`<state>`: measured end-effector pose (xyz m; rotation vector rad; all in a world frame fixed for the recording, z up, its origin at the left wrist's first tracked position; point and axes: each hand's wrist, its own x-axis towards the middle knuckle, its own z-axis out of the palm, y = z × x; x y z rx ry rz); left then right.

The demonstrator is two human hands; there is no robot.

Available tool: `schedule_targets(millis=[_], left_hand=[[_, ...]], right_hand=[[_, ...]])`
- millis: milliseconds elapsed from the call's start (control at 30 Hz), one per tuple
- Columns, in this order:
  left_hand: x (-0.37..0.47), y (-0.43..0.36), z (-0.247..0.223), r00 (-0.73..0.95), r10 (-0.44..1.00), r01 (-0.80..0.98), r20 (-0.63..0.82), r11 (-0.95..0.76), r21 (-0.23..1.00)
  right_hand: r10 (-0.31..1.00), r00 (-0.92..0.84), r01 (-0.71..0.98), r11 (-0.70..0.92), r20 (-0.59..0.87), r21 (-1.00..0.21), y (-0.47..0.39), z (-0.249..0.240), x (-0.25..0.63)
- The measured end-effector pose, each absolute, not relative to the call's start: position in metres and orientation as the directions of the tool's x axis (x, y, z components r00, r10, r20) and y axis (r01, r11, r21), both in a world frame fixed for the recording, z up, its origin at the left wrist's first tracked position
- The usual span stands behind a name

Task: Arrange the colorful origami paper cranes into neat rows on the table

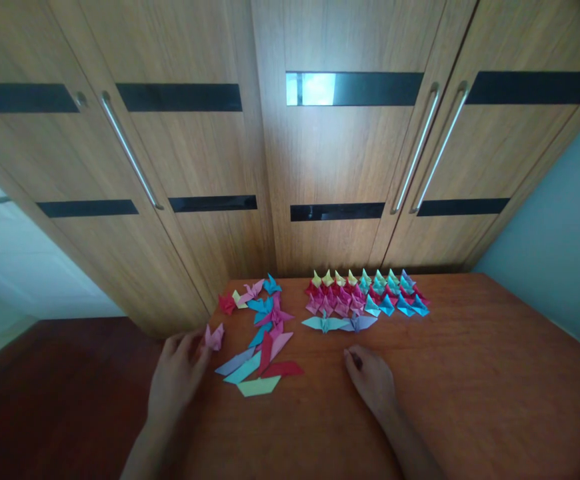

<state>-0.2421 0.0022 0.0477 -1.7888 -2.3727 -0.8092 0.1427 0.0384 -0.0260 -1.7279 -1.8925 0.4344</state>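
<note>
My left hand (179, 373) is at the table's left edge, its thumb and fingers closed on a pink folded paper crane (215, 337). Loosely curled on the tabletop, my right hand (371, 379) shows nothing between its fingers. Just beyond it lie a pale green paper crane (325, 323) and a lavender paper crane (358, 323), wings spread. Behind these two stand tight rows of folded cranes (341, 304) in yellow, red, pink and blue. Between my hands is a loose heap with a pink crane (274, 317), a red folded paper piece (283, 369) and a light green folded piece (259, 386).
The brown wooden table (475, 387) reaches back to a wooden wardrobe (337, 153) with long metal handles. A red folded piece (227, 305) sits near the table's far left corner. Dark floor (70, 400) lies beyond the left edge.
</note>
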Motion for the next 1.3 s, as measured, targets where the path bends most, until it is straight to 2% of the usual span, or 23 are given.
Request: schedule_targets(millis=[67,167,267,367,467,567,667,800,967,1100,1200,1300], left_hand=[[-0.247,0.003,0.040,-0.353,0.908,0.873,0.224,0.234,0.427],[-0.248,0.006,0.029,-0.399,0.914,0.715,0.077,0.257,0.651],[-0.245,0.008,0.024,-0.409,0.912,0.490,0.027,0.194,0.850],[-0.238,0.006,0.029,-0.461,0.887,0.304,0.010,0.147,0.941],[-0.223,0.001,0.045,-0.484,0.874,0.242,0.050,0.079,0.967],[-0.198,-0.006,0.060,-0.442,0.890,0.259,0.110,0.009,0.966],[-0.165,-0.012,0.062,-0.301,0.941,0.254,0.156,-0.079,0.964],[-0.118,-0.019,0.047,-0.049,0.982,0.346,0.183,-0.156,0.925],[-0.074,-0.026,0.030,0.215,0.960,0.307,0.179,-0.240,0.921],[-0.062,-0.028,0.028,0.278,0.948,0.280,0.157,-0.236,0.931],[-0.059,-0.029,0.029,0.281,0.953,0.301,0.116,-0.202,0.932],[-0.057,-0.029,0.028,0.279,0.956,0.293,0.091,-0.175,0.940]], right_hand=[[0.986,-0.036,0.808,0.125,0.164,-0.575,0.038,-0.026,0.143],[0.987,-0.028,0.806,0.117,0.161,-0.580,0.038,-0.026,0.143],[0.984,-0.023,0.802,0.123,0.176,-0.585,0.038,-0.027,0.143],[0.981,-0.029,0.791,0.139,0.191,-0.596,0.039,-0.029,0.144],[0.984,-0.025,0.762,0.135,0.179,-0.633,0.039,-0.025,0.143],[0.983,-0.046,0.637,0.164,0.175,-0.753,0.038,-0.014,0.139],[0.983,-0.085,0.422,0.186,0.166,-0.887,0.033,0.001,0.127],[0.984,-0.142,0.152,0.129,0.107,-0.980,0.020,0.017,0.102],[0.982,-0.185,-0.146,0.004,0.031,-0.989,0.010,0.019,0.084],[0.986,-0.137,-0.338,-0.133,-0.091,-0.932,0.010,0.011,0.085],[0.991,-0.104,-0.354,-0.119,-0.087,-0.928,0.010,0.007,0.090],[0.994,-0.101,-0.271,-0.065,-0.039,-0.960,0.011,0.008,0.093]])
